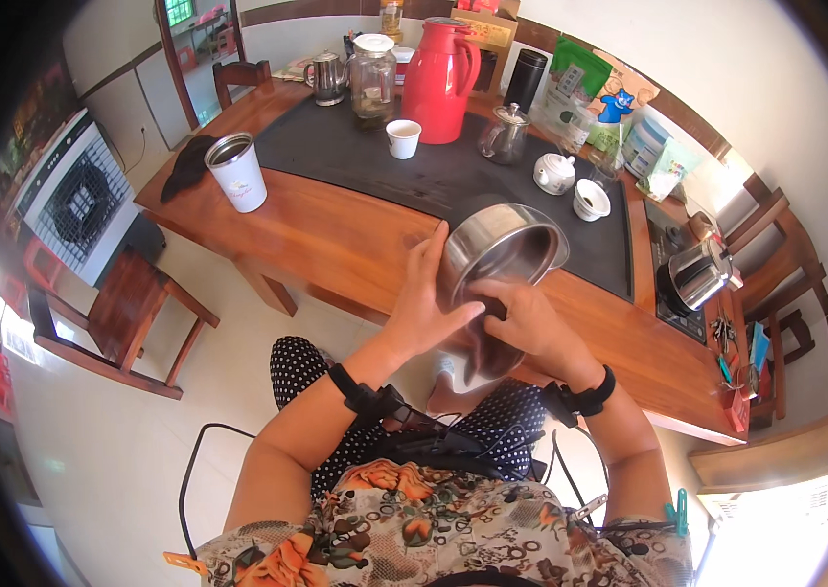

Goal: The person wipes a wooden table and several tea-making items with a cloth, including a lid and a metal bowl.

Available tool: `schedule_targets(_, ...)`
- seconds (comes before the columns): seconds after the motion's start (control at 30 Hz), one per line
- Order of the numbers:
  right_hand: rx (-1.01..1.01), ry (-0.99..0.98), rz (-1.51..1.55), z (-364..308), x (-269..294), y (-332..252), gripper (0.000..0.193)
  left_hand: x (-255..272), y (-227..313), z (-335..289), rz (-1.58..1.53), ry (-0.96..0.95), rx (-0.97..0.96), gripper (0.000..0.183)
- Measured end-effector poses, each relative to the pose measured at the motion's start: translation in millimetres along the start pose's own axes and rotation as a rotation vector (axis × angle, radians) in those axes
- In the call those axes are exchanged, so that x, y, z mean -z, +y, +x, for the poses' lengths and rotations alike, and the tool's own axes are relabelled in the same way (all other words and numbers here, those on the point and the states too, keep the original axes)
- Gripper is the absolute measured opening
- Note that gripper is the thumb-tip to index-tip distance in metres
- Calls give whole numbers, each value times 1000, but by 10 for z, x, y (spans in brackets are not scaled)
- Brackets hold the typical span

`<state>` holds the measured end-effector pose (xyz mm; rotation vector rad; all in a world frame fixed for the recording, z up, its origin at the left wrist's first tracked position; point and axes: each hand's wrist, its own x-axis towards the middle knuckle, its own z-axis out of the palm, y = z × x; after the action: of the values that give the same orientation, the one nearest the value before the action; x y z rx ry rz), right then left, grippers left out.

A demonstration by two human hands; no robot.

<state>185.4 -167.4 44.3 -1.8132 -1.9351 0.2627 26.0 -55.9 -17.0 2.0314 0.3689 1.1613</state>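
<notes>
A shiny stainless steel vessel (481, 241), round and open-mouthed, is tilted over the table's front edge. A curved metal rim or handle shows at its right side. My left hand (422, 305) grips it from the left, fingers along its outer wall and thumb stretched across the front. Closed on a brownish cloth (483, 354), my right hand (524, 318) presses at the vessel's mouth. The cloth hangs below both hands, partly blurred, and its upper part is hidden by the fingers.
On the wooden table (336, 235) stand a white tumbler (238, 174), a paper cup (402, 139), a red thermos jug (439, 83), a glass teapot (504, 135), a white teapot (554, 174) and a lidded bowl (591, 200). A kettle (698, 276) is at right, a wooden chair (125, 318) at left.
</notes>
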Motion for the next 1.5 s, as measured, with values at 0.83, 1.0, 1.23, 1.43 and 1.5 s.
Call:
schedule_targets(0.83,319,410,-807,217,131,152,42,341,442,448,114,-82,311,64)
schedule_targets(1.0,36,74,-411,84,-8,-24,50,306,334,324,97,58,174,65)
schedule_targets(1.23,187,108,135,37,-147,-320,60,339,321,304,107,56,247,67)
schedule_targets(1.43,150,238,-88,75,-117,-390,40,415,113,261,36,32,338,76)
schedule_targets(1.5,274,251,-79,52,-32,-336,34,455,70,193,15,21,242,81)
